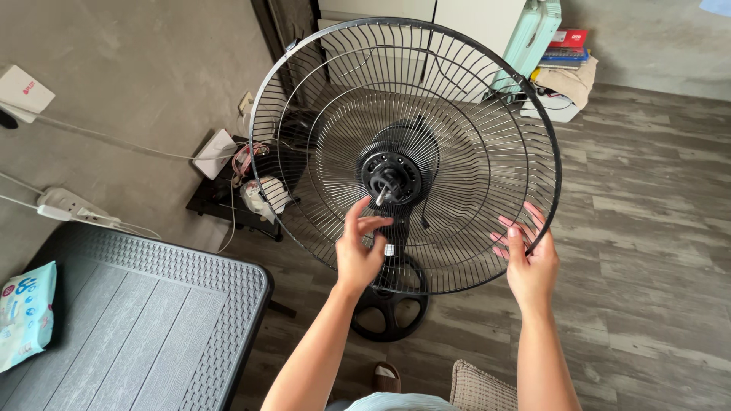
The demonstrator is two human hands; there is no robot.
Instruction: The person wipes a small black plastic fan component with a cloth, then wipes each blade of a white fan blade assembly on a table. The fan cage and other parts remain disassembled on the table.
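While the rear grille point(426, 129) sits mounted on the fan's motor hub point(390, 176), neither blades nor a front grille show anywhere in view, so the fan looks to be part-way stripped or part-way built; which of the two cannot be told from here. The bare shaft point(380, 195) pokes out of the hub toward the camera with nothing on it. The fan stands on the floor point(647, 228), its round black base point(388, 308) just beyond the tabletop's point(137, 320) right edge.

The left hand point(358, 251) is at the hub, fingers curled and pinched together just below the shaft; whether they hold a small part, such as a nut, is too small to tell. The right hand point(529, 259) grips the grille's lower right rim, fingers hooked loosely through the wires and steadying it.

What appears done: the rear grille is on the motor. What appears left: anything that goes on the shaft and in front of it. A pale packet point(27, 312) lies at the tabletop's left edge.
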